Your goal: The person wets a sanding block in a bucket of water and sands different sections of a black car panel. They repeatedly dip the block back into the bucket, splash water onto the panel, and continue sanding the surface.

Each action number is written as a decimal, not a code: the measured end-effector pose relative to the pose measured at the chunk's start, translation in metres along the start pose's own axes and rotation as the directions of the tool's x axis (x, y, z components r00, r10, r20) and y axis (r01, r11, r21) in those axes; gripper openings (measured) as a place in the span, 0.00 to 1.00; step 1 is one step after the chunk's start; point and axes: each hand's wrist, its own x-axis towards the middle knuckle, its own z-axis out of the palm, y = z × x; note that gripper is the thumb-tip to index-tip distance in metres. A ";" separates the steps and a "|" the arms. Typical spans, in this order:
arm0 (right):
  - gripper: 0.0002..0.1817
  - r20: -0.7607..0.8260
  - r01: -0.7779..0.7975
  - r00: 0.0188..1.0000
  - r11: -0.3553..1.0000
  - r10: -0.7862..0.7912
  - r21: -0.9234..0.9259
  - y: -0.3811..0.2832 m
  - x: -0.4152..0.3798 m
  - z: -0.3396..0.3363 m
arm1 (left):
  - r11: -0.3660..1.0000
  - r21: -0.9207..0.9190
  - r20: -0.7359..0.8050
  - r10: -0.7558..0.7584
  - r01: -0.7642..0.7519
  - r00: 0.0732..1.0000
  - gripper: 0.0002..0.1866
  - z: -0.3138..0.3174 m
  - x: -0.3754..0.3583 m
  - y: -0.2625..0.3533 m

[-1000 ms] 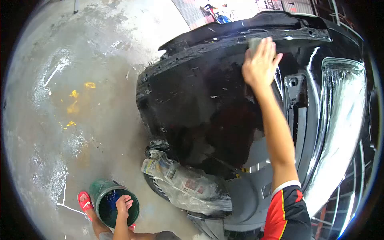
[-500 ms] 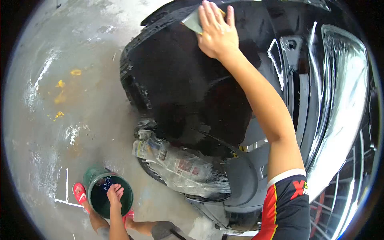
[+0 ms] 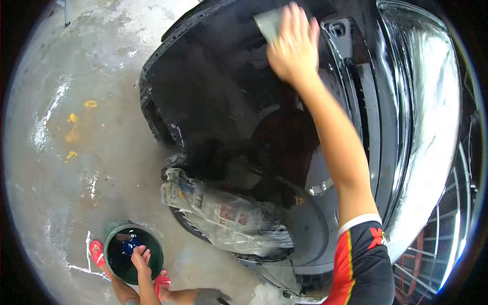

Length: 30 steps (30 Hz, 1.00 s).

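My right hand (image 3: 296,47) lies flat on the wet black car hood (image 3: 218,96), arm stretched out. Under its fingers is a grey-green sheet of sandpaper (image 3: 268,24), partly hidden by the hand, pressed to the panel. Low on the left, my left hand (image 3: 141,256) hangs over a green bucket (image 3: 158,254), its fingers loosely curled together and nothing visible in them. Dark water fills the bucket, and a brown block (image 3: 122,237) shows at its far side.
Newspaper and plastic film (image 3: 223,213) cover the headlight. The windshield (image 3: 429,117) is on the right. Wet concrete floor (image 3: 51,168) with yellow stains lies left. My feet in red sandals (image 3: 96,252) stand beside the bucket. Metal racks (image 3: 442,239) stand at lower right.
My right hand and the sandpaper have slid across the hood toward the windshield side. The view has shifted a little. My left hand stays over the bucket, where the brown block now shows.
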 end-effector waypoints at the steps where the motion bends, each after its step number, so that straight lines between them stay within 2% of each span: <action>1: 0.39 0.025 -0.086 0.996 0.996 0.087 -0.030 0.000 0.037 0.013 | 1.000 0.015 0.075 -0.004 0.003 0.997 0.20 0.011 0.000 -0.007; 3: 0.40 0.017 -0.121 0.993 0.993 0.121 0.004 0.004 0.034 0.018 | 0.998 0.047 0.126 -0.054 0.049 0.991 0.20 0.016 0.003 -0.025; 4: 0.42 0.062 -0.136 0.988 0.989 0.139 -0.056 0.009 0.005 0.007 | 0.997 0.076 0.096 -0.033 0.026 0.995 0.20 0.020 0.002 -0.032; 5: 0.39 0.005 -0.105 0.994 0.994 0.105 -0.032 0.018 -0.039 -0.010 | 0.994 0.107 0.063 -0.013 0.006 0.998 0.19 0.020 0.003 -0.034; 6: 0.39 0.114 -0.131 0.985 0.991 0.130 -0.002 0.027 -0.098 -0.046 | 0.994 0.113 0.037 -0.002 -0.002 0.999 0.21 0.019 0.006 -0.034; 7: 0.44 0.226 -0.226 0.950 0.974 0.214 0.030 0.036 -0.169 -0.077 | 0.991 0.133 0.042 -0.010 0.004 0.999 0.21 0.017 0.006 -0.028; 8: 0.46 0.458 -0.333 0.830 0.941 0.318 -0.049 0.035 -0.227 -0.127 | 0.995 0.101 0.036 0.013 -0.016 0.999 0.21 0.017 0.004 -0.018; 9: 0.49 0.536 -0.442 0.744 0.895 0.399 -0.053 0.036 -0.306 -0.154 | 0.998 0.056 0.027 0.035 -0.037 0.999 0.21 0.019 0.001 -0.012; 10: 0.49 0.576 -0.444 0.707 0.891 0.411 -0.091 0.034 -0.388 -0.182 | 0.995 0.065 0.104 0.074 -0.081 0.992 0.22 0.013 -0.005 -0.006; 11: 0.51 0.614 -0.381 0.712 0.922 0.340 -0.070 0.039 -0.467 -0.198 | 0.989 -0.015 0.181 0.149 -0.148 0.972 0.23 0.005 -0.009 -0.008; 14: 0.47 0.597 -0.365 0.729 0.928 0.336 -0.077 0.026 -0.430 -0.182 | 0.993 0.014 0.155 0.115 -0.119 0.981 0.23 -0.025 -0.017 -0.013; 15: 0.46 0.639 -0.346 0.737 0.935 0.220 0.076 0.019 -0.355 -0.169 | 0.995 0.008 0.116 0.101 -0.102 0.988 0.23 -0.027 -0.015 -0.023; 16: 0.45 0.576 -0.263 0.806 0.954 0.134 0.145 0.005 -0.293 -0.149 | 0.997 0.008 0.080 0.081 -0.082 0.993 0.22 -0.029 -0.013 -0.035; 18: 0.43 0.305 0.110 0.934 0.960 -0.189 0.257 -0.021 -0.203 -0.100 | 0.995 0.042 0.087 0.091 -0.095 0.992 0.22 -0.026 -0.009 -0.062; 19: 0.41 0.221 0.232 0.943 0.968 -0.248 0.095 -0.041 -0.174 -0.068 | 0.991 0.068 0.114 0.106 -0.114 0.988 0.22 -0.022 -0.008 -0.071; 21: 0.40 0.134 0.214 0.965 0.971 -0.228 0.108 -0.059 -0.161 -0.041 | 0.987 0.125 0.170 0.078 -0.100 0.982 0.22 -0.011 -0.011 -0.088; 23: 0.40 0.238 0.264 0.933 0.962 -0.272 0.066 -0.038 -0.214 -0.084 | 0.970 0.205 0.189 0.092 -0.131 0.978 0.22 -0.019 -0.001 -0.097; 24: 0.41 0.343 0.200 0.902 0.959 -0.261 0.202 -0.016 -0.255 -0.120 | 0.968 0.208 0.189 0.099 -0.138 0.977 0.22 -0.022 -0.005 -0.093; 25: 0.43 0.496 0.082 0.841 0.958 -0.214 0.275 0.007 -0.302 -0.155 | 0.964 0.197 0.186 0.140 -0.177 0.972 0.22 -0.025 -0.009 -0.088; 26: 0.45 0.630 -0.120 0.772 0.956 -0.080 0.269 0.032 -0.362 -0.182 | 0.960 0.181 0.179 0.180 -0.212 0.967 0.22 -0.029 -0.014 -0.084; 27: 0.49 0.774 -0.235 0.629 0.967 0.074 0.099 0.053 -0.431 -0.212 | 0.962 0.170 0.173 0.183 -0.212 0.968 0.22 -0.032 -0.018 -0.077; 28: 0.52 0.914 -0.253 0.346 0.959 0.210 -0.125 0.070 -0.482 -0.248 | 0.967 0.108 0.184 0.209 -0.232 0.960 0.22 -0.034 -0.023 -0.071; 29: 0.52 0.657 -0.270 0.699 0.955 0.282 -0.122 0.089 -0.594 -0.260 | 0.968 0.056 0.199 0.230 -0.245 0.953 0.22 -0.037 -0.026 -0.070; 30: 0.51 0.767 -0.282 0.548 0.937 0.333 -0.206 0.091 -0.587 -0.265 | 0.972 0.038 0.214 0.219 -0.232 0.952 0.22 -0.039 -0.018 -0.074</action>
